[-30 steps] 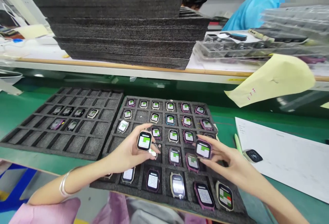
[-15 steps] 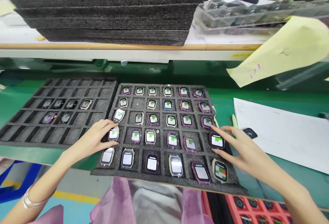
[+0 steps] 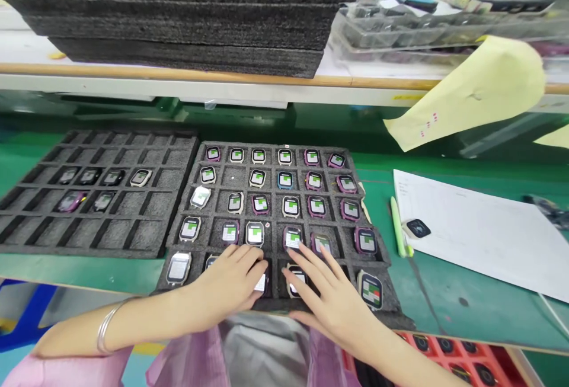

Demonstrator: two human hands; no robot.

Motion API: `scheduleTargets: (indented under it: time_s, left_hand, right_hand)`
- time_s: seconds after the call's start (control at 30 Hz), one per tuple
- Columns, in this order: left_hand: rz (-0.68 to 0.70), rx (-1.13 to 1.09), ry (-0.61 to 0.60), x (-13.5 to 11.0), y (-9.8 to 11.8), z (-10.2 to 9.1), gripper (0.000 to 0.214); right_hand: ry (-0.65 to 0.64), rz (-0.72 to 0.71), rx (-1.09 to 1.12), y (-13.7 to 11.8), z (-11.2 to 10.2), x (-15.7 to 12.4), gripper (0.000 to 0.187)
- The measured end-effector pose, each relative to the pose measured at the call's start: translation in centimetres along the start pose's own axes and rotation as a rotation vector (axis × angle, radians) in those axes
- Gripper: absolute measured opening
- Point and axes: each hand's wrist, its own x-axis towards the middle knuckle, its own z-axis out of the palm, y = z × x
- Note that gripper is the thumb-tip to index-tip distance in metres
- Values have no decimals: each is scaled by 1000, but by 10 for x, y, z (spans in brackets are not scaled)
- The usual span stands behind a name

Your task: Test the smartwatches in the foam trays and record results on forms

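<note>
A black foam tray [image 3: 278,304] full of square smartwatches with lit screens lies before me. My left hand [image 3: 233,277] reaches over its front row, fingers stretched out, by a dark watch [image 3: 261,282] that it partly covers. It also hides most of another watch [image 3: 210,261] in that row. Spread fingers of my right hand [image 3: 331,295] rest over the front row, around a light-framed watch [image 3: 297,280]. Further right, a beige watch [image 3: 370,290] shows a green and red screen. Whether my fingertips press on any watch I cannot tell.
A second foam tray [image 3: 146,236] at left holds several dark-screened watches. To the right lie white paper [image 3: 480,227], a green pen [image 3: 397,227] and a loose watch [image 3: 418,228]. Stacked black foam [image 3: 186,19] sits on the shelf; yellow paper [image 3: 480,90] hangs there. Below is a red tray [image 3: 493,354].
Both hands have left the tray's left and right sides and moved inward to the middle of its front row. The view has shifted slightly.
</note>
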Motion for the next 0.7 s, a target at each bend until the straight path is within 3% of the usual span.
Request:
scheduleTargets:
  time_s: [0.23, 0.37, 0.43, 0.53, 0.6, 0.7]
  left_hand:
    - [-63, -92, -223, 21, -20, -30, 36]
    - [-108, -182, -317, 34, -23, -45, 32]
    - [-133, -242, -322, 35, -23, -47, 33]
    - [-157, -342, -235, 29, -22, -39, 38]
    - [-200, -365, -184, 21, -25, -23, 37]
    - [-291, -536, -23, 13, -37, 4, 32]
  right_hand:
    - [75, 48, -23, 19, 6, 16, 42]
    - [-28, 69, 86, 36, 0, 27, 53]
    - [-85, 107, 112, 43, -10, 30, 39]
    - [-200, 116, 82, 43, -28, 34, 29]
    - [-286, 52, 33, 39, -37, 39, 42]
    - [-338, -37, -83, 36, -40, 47, 39]
